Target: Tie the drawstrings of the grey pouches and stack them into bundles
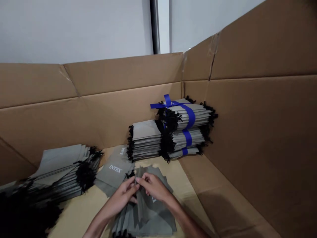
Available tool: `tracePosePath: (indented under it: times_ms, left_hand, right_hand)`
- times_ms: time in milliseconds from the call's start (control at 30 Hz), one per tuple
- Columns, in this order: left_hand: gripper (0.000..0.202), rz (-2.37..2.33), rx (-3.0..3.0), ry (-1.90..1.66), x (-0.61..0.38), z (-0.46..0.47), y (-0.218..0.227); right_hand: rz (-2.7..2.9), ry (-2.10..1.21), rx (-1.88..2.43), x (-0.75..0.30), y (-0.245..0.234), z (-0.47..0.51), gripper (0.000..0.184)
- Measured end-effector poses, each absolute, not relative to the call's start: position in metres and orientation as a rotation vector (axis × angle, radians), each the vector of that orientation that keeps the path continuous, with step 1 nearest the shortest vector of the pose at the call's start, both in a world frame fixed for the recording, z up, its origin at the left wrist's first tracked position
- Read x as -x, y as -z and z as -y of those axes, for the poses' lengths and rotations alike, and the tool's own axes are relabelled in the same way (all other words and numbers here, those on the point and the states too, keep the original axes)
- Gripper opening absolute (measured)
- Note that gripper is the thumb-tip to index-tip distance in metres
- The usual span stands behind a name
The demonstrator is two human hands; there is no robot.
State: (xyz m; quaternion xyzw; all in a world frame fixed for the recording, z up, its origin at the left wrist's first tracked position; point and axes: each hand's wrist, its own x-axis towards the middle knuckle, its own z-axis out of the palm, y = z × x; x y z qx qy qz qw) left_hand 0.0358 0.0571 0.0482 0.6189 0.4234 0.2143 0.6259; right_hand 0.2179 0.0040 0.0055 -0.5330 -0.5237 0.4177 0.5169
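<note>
**While the left hand (125,191) and right hand (154,187) pinch a few held pieces (141,209) on edge, tied bundles (190,115) stand in the far corner**

In the head view, both hands meet near the bottom centre, just above a loose pile (162,215) of flat grey pieces that look like fabric pouches. The fingers of each hand are drawn in narrow, thumb against fingers, at the upper edge of the held pieces; how many sheets they grip cannot be told. Standing the pieces upright probably lets the fingertips get at their edges, with the pile below as a rest.

Just beyond lie flat sheets (116,170) printed "INTEX", fanned so that the lettering shows. At the left, a leaning stack (60,160) slants, its black tufts gathered at one end.

Farther back, a squared stack (146,142) touches the tied bundles, which are piled one on another and wrapped in blue ribbon (189,138), presumably to keep each from sliding apart. The cardboard walls (123,105) seem to shelter that corner, while a tan sheet (79,215) gives the work a flat bed.
</note>
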Motion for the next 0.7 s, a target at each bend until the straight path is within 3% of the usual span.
tracePosePath:
  times_ms: [200, 333, 400, 567, 700]
  left_hand:
    - [0.101, -1.082, -1.394, -0.380, -0.020, -0.072, -0.031]
    - [0.096, -1.156, -1.508, -0.448, -0.024, -0.076, -0.022]
    - [0.085, -1.215, -1.721, -0.541, -0.028, -0.073, -0.024]
    - [0.035, -1.084, -2.515, -0.892, -0.038, -0.050, -0.039]
    - [0.029, -0.969, -2.638, -0.872, -0.040, -0.040, -0.041]
  right_hand:
    - [1.253, -0.906, 1.363, -0.219, 0.001, 0.004, 0.030]
    - [1.221, -0.901, 1.389, -0.224, 0.005, 0.003, 0.025]
    - [1.191, -0.915, 1.380, -0.227, 0.006, 0.002, 0.027]
    - [1.145, -0.945, 1.301, -0.232, 0.002, 0.005, 0.047]
    - [1.151, -0.984, 1.234, -0.231, -0.003, 0.009, 0.056]
